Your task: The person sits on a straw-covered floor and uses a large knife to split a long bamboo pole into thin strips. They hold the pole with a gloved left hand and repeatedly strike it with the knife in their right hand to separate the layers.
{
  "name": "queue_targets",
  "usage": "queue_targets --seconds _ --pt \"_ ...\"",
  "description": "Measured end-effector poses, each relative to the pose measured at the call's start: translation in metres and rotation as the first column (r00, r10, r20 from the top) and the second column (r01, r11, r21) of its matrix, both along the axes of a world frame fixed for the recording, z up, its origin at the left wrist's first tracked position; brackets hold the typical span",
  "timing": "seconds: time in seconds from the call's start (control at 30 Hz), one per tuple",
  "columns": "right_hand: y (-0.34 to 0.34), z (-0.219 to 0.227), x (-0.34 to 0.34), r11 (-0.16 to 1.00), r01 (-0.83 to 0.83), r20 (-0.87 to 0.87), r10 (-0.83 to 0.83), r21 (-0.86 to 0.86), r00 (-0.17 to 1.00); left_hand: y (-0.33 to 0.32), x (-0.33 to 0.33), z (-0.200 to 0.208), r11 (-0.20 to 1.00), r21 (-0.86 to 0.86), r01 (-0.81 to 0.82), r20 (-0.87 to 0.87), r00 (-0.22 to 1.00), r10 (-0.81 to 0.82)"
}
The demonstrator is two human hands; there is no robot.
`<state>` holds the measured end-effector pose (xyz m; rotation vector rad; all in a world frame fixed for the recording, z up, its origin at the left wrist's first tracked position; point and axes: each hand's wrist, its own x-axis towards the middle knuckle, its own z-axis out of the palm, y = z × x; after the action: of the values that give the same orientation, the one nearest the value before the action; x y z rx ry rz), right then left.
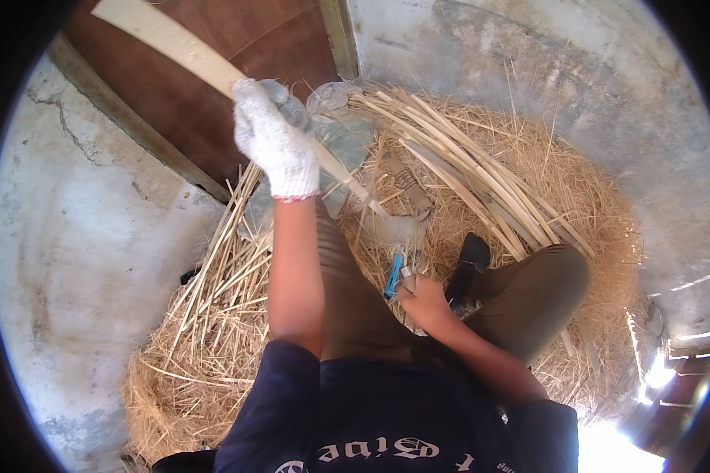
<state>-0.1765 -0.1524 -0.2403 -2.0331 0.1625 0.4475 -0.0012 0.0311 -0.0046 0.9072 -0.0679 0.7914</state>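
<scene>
My left hand (274,138), in a white knitted glove with a red-trimmed cuff, is closed around a long pale strip, apparently bamboo (173,51). The strip slants from the upper left down to a greyish patch (402,230) in front of my legs. My bare right hand (426,301) is closed on a small hand tool with a light blue part (394,276) and a silvery part beside it. Its working edge is not clear. The tool is below the strip's lower end and apart from it.
Long split strips (481,169) lie in a bundle at the right, on a heap of straw-like shavings (599,213). Thinner sticks (221,260) pile up at the left. A brown door panel (189,94) stands ahead, between weathered grey walls (95,213). My bent legs frame the work spot.
</scene>
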Motion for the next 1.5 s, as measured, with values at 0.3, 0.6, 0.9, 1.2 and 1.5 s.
queue_targets --seconds 0.3,0.6,0.9,1.2,1.5 --pt "-0.001 0.014 -0.002 0.982 -0.014 0.307 0.072 -0.188 0.949 0.025 -0.021 0.000 0.999 -0.032 0.038 0.129 0.991 -0.034" --pt "-0.015 -0.004 0.022 0.962 0.074 0.329 0.017 -0.262 0.944 0.051 -0.116 0.057 0.985 0.157 0.066 0.466 0.875 -0.133" --pt "0.003 0.056 0.007 0.961 -0.022 0.477 0.156 -0.274 0.865 0.088 -0.139 0.056 0.962 0.180 0.205 0.537 0.799 -0.270" --pt "-0.013 0.023 0.017 0.958 0.141 0.447 -0.016 -0.249 0.895 0.119 -0.205 0.094 0.925 0.344 0.160 0.586 0.734 -0.345" --pt "0.004 0.046 0.008 0.967 0.021 0.497 0.111 -0.253 0.860 0.117 -0.214 0.101 0.956 0.289 0.040 0.595 0.775 -0.212"
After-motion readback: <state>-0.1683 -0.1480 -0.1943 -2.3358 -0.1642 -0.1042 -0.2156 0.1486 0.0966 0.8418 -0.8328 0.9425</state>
